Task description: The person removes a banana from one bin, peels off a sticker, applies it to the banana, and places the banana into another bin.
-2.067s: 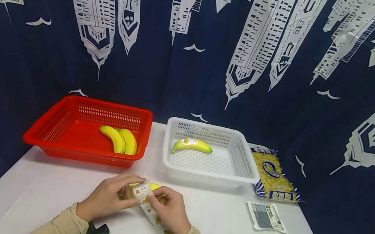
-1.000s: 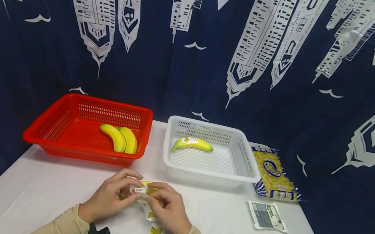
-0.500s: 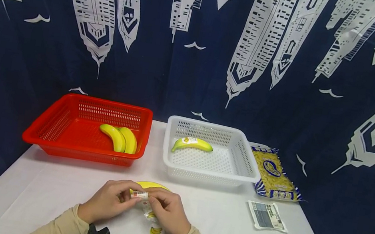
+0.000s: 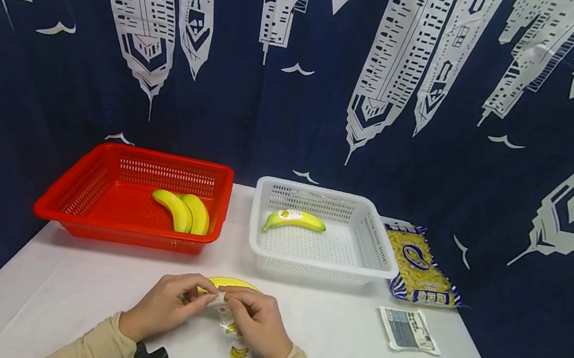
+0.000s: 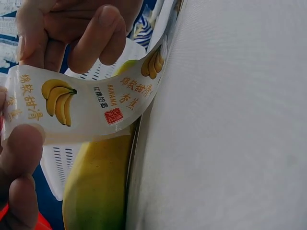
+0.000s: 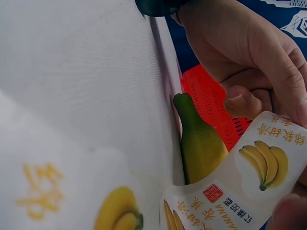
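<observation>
Both hands at counter's near edge, mid-width; left hand [image 4: 164, 307] and right hand [image 4: 257, 322] each pinching one end of banana label strip [image 5: 91, 103], strip curved above banana [image 4: 229, 283] lying on counter [image 4: 81, 290]

Risks, judged: sticky strip folds onto itself or fingers; lands crooked or creased; banana rolls under press, since neither hand holds it

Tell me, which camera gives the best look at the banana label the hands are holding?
The left wrist view: the label strip fills the frame, its banana pictures and "BANANA" print legible, pinched between fingers. The right wrist view shows only one end of it. The head view shows just a small white scrap between both hands.
</observation>
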Action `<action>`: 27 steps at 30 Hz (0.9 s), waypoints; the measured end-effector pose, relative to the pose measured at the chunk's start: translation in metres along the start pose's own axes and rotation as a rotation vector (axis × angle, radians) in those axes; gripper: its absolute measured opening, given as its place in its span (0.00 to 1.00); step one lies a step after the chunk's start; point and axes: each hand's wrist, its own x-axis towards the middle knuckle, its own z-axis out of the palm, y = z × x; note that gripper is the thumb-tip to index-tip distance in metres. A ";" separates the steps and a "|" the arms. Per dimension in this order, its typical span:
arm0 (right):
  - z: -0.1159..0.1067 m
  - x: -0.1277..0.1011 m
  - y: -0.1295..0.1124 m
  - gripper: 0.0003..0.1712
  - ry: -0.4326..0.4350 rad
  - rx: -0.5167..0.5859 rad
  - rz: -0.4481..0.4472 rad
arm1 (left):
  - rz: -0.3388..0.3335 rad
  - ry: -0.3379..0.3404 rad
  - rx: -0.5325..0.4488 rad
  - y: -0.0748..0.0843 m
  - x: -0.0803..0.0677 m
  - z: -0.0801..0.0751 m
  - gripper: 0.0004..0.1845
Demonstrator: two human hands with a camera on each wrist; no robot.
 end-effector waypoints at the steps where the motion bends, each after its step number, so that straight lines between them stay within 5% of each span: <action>1: 0.000 0.000 0.000 0.12 0.006 -0.007 0.003 | 0.007 0.007 0.004 0.000 0.000 0.000 0.17; 15: 0.002 -0.001 0.002 0.09 0.102 -0.093 0.028 | 0.017 0.032 0.010 -0.006 0.001 0.001 0.16; 27: -0.002 0.001 0.000 0.07 0.094 -0.089 0.099 | -0.016 0.013 0.001 -0.003 0.001 0.001 0.18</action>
